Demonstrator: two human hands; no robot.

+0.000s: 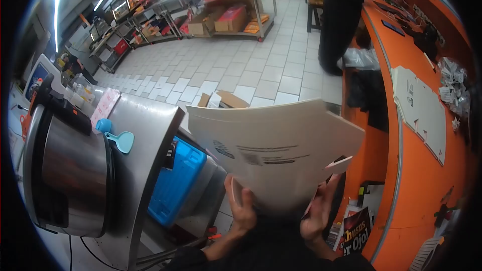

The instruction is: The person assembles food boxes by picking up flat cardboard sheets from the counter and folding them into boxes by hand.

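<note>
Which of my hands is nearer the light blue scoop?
Left. Your left hand is right of the scoop, holding the left side of the cardboard; your right hand is farther away, at its right.

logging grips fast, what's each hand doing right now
Left hand: holding the large off-white printed cardboard sheet at its lower left.
Right hand: holding the same sheet at its lower right.

White cardboard (271, 135) (419, 113), two lots; one teal scoop (124, 143).
</note>
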